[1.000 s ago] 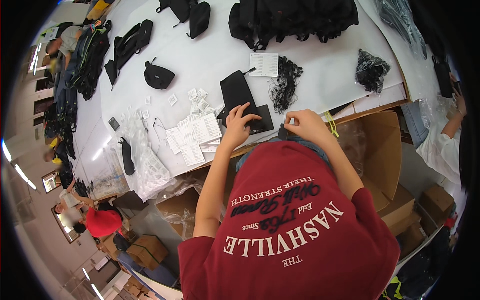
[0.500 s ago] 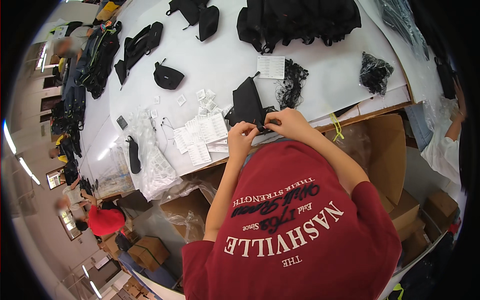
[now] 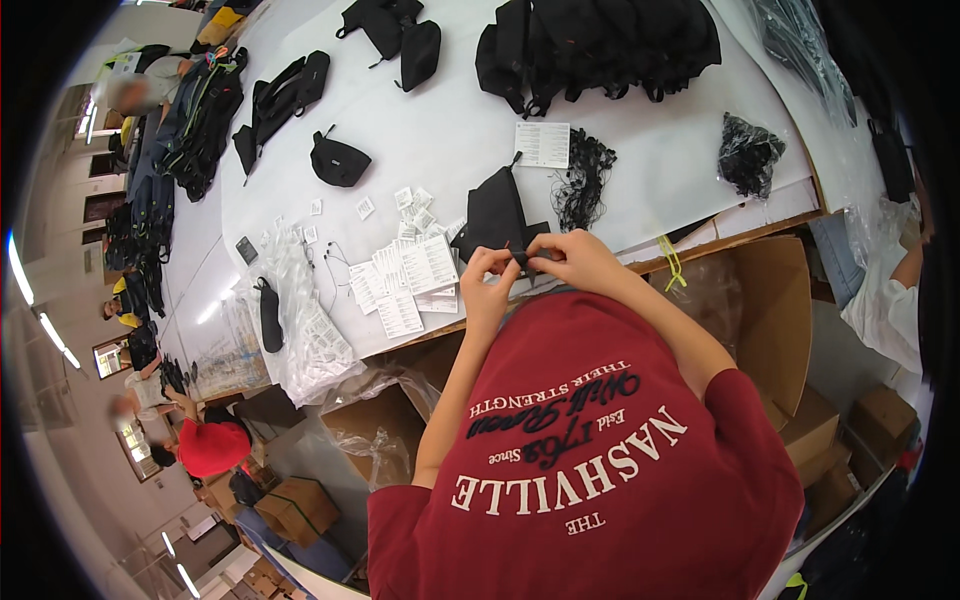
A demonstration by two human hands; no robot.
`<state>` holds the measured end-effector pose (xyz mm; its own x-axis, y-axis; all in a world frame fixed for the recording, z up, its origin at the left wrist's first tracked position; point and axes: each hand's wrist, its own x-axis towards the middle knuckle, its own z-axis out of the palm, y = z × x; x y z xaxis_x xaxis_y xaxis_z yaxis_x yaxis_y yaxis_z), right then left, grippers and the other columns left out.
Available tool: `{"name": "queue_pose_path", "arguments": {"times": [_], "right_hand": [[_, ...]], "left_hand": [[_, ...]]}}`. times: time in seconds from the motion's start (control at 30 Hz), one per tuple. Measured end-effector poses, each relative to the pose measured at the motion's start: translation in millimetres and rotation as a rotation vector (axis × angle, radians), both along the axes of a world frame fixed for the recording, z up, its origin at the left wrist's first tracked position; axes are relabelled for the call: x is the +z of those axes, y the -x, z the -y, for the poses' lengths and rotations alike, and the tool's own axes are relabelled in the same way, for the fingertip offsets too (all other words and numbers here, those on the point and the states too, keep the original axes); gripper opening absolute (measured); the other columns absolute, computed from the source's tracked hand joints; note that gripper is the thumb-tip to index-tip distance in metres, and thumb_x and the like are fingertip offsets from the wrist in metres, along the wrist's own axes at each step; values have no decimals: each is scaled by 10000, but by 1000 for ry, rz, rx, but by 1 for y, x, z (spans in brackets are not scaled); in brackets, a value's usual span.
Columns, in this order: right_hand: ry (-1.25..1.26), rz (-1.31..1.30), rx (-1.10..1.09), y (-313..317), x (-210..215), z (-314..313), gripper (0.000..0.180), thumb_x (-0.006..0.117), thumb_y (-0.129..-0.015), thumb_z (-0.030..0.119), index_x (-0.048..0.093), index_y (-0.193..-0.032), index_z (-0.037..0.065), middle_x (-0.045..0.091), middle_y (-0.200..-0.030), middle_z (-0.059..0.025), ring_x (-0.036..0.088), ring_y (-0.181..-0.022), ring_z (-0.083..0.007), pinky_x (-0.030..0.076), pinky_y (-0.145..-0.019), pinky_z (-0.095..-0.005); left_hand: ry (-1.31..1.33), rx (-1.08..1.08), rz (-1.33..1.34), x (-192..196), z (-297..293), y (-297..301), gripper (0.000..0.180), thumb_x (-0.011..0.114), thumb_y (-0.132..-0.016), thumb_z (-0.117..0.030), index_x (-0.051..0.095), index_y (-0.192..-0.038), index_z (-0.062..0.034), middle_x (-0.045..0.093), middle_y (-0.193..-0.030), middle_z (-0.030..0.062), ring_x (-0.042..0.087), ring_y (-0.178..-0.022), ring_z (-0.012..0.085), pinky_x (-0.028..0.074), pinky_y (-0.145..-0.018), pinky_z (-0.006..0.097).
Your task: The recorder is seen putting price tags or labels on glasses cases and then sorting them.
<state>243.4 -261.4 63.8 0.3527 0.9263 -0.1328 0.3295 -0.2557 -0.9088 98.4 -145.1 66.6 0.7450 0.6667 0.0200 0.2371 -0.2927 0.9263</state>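
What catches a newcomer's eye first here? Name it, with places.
The dark red shirt fills the lower middle. Just above it, the left hand and right hand pinch a small dark piece near a black pouch. Farther up, black bags are heaped on the white table.

black fabric pouch (image 3: 494, 208) | at table (image 3: 425, 135) edge | small black piece (image 3: 518, 257) pinched by its near end

- Shirt (image 3: 680, 535): maroon, short-sleeved, loose.
- Left sleeve (image 3: 405, 520), right sleeve (image 3: 745, 420): plain maroon.
- White lettering (image 3: 569, 485): large, bold, arched, upside down in view, with smaller white lines on either side.
- Black script (image 3: 600, 383): thick and slanting, beside black numerals (image 3: 562, 443).
- Left forearm (image 3: 455, 390), right forearm (image 3: 670, 312): bare.
- Left grip (image 3: 486, 277), right grip (image 3: 573, 256): bare.
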Motion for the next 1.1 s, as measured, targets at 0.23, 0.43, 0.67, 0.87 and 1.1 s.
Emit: {"name": "queue_pose_path", "arguments": {"times": [0.23, 0.43, 0.67, 0.87, 1.1], "right_hand": [[-282, -818, -230, -16, 16, 11, 85, 585, -860, 75, 518, -909, 58, 586, -824, -18, 541, -741, -83, 425, -682, -223], [-294, -897, -188, -8, 21, 12, 101, 553, -896, 108, 491, -968, 74, 648, -817, -65, 393, -485, -19, 299, -442, -165], [-285, -840, -219, 2, 28, 9, 112, 540, -912, 119, 482, -982, 54, 655, -790, -91, 445, -447, -57, 337, -423, -184], [-223, -785, -181, 3, 22, 7, 138, 602, -882, 142, 536, -817, 39, 648, -751, -47, 505, -550, -37, 354, -458, -168], [-308, -741, -220, 9, 18, 6, 156, 661, -832, 136, 571, -769, 26, 617, -703, -5, 542, -631, -33, 407, -529, -185]], "left_hand": [[410, 182, 242, 51, 5, 0, 51, 583, -870, -39, 561, -906, -9, 558, -769, 38, 530, -731, 91, 435, -673, 228], [465, -4, 82, 54, 12, 3, 68, 597, -873, -74, 588, -930, -37, 508, -693, -44, 410, -596, 2, 289, -514, 165], [314, -92, -31, 61, 16, -6, 69, 616, -855, -81, 600, -886, -22, 424, -583, -71, 343, -531, -5, 227, -478, 185], [221, -104, -57, 56, 15, -8, 65, 623, -835, -69, 595, -840, -11, 370, -551, -68, 276, -507, 5, 195, -465, 200], [213, -82, -73, 54, 18, -5, 69, 629, -828, -62, 595, -808, -5, 353, -543, -70, 269, -506, 7, 191, -462, 205]]}}
